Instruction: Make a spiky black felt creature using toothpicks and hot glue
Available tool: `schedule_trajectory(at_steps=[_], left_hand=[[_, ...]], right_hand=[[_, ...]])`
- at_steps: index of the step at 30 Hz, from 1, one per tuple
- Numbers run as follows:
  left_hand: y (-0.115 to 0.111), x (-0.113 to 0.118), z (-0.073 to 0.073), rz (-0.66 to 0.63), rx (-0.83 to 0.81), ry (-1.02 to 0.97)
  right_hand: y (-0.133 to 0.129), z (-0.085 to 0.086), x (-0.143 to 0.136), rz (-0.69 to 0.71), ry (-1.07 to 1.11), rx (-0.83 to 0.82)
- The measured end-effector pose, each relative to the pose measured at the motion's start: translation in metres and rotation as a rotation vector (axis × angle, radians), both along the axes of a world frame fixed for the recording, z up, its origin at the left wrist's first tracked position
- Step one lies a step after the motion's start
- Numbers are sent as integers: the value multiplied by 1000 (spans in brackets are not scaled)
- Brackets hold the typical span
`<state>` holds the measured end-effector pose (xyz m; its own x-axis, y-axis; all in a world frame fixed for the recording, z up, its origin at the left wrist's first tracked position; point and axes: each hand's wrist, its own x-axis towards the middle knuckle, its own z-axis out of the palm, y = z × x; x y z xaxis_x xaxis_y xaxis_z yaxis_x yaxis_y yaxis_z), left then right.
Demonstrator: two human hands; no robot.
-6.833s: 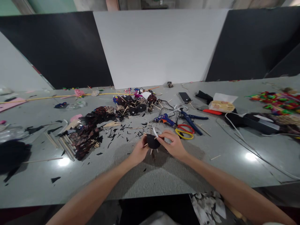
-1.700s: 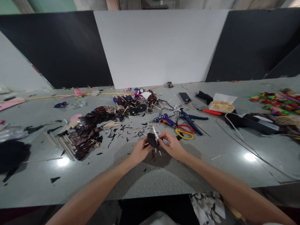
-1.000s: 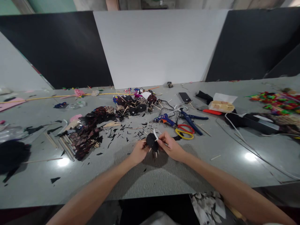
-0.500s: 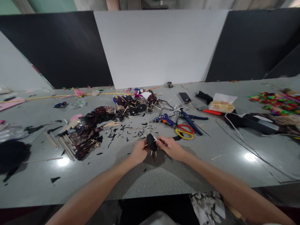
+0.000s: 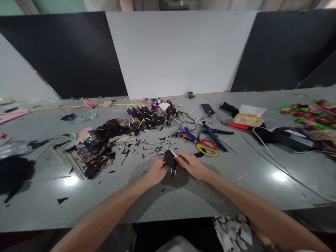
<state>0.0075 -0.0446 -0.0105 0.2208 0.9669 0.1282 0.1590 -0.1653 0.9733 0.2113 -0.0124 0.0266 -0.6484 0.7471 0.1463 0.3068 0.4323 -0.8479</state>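
Observation:
A black rounded piece (image 5: pixel 170 159) with thin wooden sticks poking out of it is held just above the table's near middle. My left hand (image 5: pixel 158 170) is closed round its left side, fingers partly hidden behind it. At its right side, my right hand (image 5: pixel 191 165) pinches a slim white strip-like thing (image 5: pixel 173 153) lying against the black surface; its exact kind is too small to tell. Just beyond my hands are a blue hot glue gun (image 5: pixel 186 133), scissors with red and yellow handles (image 5: pixel 207 147), and blue-handled pliers (image 5: pixel 214 135).
Similar black pieces with sticks (image 5: pixel 149 119) lie heaped behind my hands. Dark patterned scraps (image 5: pixel 96 157) and wooden sticks (image 5: pixel 75 164) lie to the left. A phone (image 5: pixel 207 109), an orange cutter (image 5: pixel 238 125), a tissue pack (image 5: pixel 248 119) and loose cables (image 5: pixel 278 159) are on the right.
The black piece and both hands have barely shifted. The white strip-like thing shows a little more clearly at the piece's upper right.

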Motion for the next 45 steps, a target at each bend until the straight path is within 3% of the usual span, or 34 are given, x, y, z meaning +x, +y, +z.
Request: schedule_trajectory(at_steps=[10,22,33,37,45], left_hand=[[-2,-4,-2,27,35,114],[-5,2,2,-31,-21,-88],[-7,2,13,-29,-9,-86],[-8,4,16,-61,-83,-143],[-8,5,15,-104,-110,-199]], right_hand=[[-1,3,-1,-8,1,14],[0,-4,2,41,109,-216],[1,-2,2,37,52,-146],[1,-2,3,43,78,-159],[0,1,1,42,110,-187]])
